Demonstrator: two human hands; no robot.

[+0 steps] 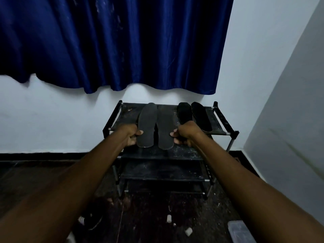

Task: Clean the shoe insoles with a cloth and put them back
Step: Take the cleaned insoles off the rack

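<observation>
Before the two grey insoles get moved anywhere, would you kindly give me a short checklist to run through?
1. Left hand grips the left grey insole near its heel end: ok.
2. Right hand grips the right grey insole near its heel end: ok.
3. Inner black insole and outer black insole lie on the top shelf: ok.
4. Right hand clear of the inner black insole: cannot tell, as the hand hides its near end.
5. Cleaning cloth at hand: not ok, none in view.
6. Grey insole surfaces clean: cannot tell in this dim light.
</observation>
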